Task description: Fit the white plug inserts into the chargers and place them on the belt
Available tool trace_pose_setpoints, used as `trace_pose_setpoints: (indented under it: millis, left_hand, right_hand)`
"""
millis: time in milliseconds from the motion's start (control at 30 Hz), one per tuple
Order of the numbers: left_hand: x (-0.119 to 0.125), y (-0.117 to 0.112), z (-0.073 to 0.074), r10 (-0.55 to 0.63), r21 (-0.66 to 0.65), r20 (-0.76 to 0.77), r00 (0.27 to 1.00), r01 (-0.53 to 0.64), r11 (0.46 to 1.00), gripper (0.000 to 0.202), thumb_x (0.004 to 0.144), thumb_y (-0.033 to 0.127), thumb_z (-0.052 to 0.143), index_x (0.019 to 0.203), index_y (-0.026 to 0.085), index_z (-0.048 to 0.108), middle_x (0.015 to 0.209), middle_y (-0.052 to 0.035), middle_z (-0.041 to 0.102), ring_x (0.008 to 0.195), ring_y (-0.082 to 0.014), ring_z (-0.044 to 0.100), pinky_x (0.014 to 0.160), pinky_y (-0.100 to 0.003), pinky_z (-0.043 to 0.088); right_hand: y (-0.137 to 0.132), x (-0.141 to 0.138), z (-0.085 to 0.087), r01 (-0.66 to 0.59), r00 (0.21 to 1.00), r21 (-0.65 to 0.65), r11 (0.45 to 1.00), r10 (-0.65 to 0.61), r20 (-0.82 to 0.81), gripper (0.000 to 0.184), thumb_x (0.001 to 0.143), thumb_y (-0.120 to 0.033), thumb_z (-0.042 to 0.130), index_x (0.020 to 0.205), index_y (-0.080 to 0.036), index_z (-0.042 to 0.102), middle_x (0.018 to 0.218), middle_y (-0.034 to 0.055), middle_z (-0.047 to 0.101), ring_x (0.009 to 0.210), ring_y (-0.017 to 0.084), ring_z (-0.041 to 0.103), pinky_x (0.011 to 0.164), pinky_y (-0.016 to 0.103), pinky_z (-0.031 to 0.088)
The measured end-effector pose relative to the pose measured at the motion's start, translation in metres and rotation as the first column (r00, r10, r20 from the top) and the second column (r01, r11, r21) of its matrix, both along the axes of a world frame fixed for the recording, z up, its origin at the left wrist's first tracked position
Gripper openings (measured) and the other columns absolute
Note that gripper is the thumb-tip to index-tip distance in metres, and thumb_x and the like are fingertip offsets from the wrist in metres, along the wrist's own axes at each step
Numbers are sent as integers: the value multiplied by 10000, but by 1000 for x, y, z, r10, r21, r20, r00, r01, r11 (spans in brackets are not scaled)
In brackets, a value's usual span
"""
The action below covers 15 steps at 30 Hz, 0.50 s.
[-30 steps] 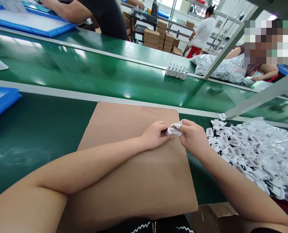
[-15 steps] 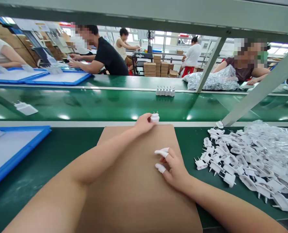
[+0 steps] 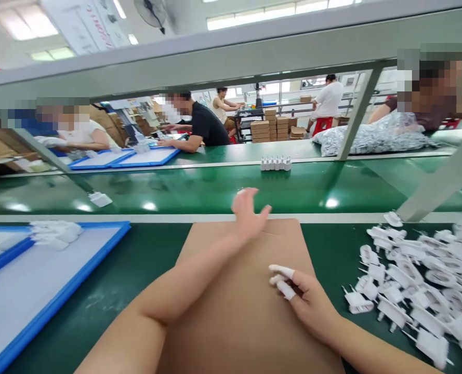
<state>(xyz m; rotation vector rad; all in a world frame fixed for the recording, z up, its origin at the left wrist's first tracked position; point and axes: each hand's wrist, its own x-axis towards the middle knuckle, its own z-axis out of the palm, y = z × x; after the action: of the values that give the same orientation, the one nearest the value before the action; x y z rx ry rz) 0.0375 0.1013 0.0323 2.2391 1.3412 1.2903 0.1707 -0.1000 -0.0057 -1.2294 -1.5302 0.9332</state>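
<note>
While my left hand point(image 3: 248, 213), fingers wide, reaches past the far edge of the cardboard point(image 3: 231, 322), my right hand point(image 3: 306, 297) is over it, fingers narrow. Loose white plugs point(image 3: 427, 318) pile rightward; green worktop point(image 3: 129, 270) separates cardboard from blue tray point(image 3: 59, 298). Coworkers point(image 3: 211, 127) beyond belt point(image 3: 192, 192).

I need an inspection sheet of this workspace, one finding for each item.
Surface: dark green bench, cardboard sheet on it.
Job's things: loose white plug parts heaped at right; row of white plugs at the green belt's far side.
Clutter: blue-rimmed tray at left, bearing white pieces.
Left hand: blurred, fingers spread, over the cardboard's far edge.
Right hand: over the cardboard, white finger covers; nothing seen held.
Cables: nothing seen.
Surroundings: co-workers beyond the belt; metal frame overhead.
</note>
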Motion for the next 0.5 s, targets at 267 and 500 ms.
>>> trace_pose_setpoints:
  millis: [267, 500]
  left_hand:
    - [9, -70, -32, -818, -101, 183, 545, 838, 536, 563, 884, 478, 762, 1317, 157, 601, 1273, -159, 656, 1068, -236, 676, 1022, -378, 560]
    - [4, -52, -41, -810, -120, 144, 568, 823, 556, 642, 891, 489, 725, 1407, 166, 521, 1289, -154, 617, 866, -179, 681, 891, -342, 606]
  right_hand:
    - [6, 16, -21, 321, 932, -139, 937, -339, -131, 594, 924, -511, 635, 1454, -259, 546, 1211, 139, 754, 1100, 282, 737, 994, 452, 595]
    - [6, 29, -30, 350, 920, -239, 906, -380, -94, 628, 806, -606, 722, 1323, -263, 627, 739, 79, 761, 719, 299, 753, 704, 390, 640]
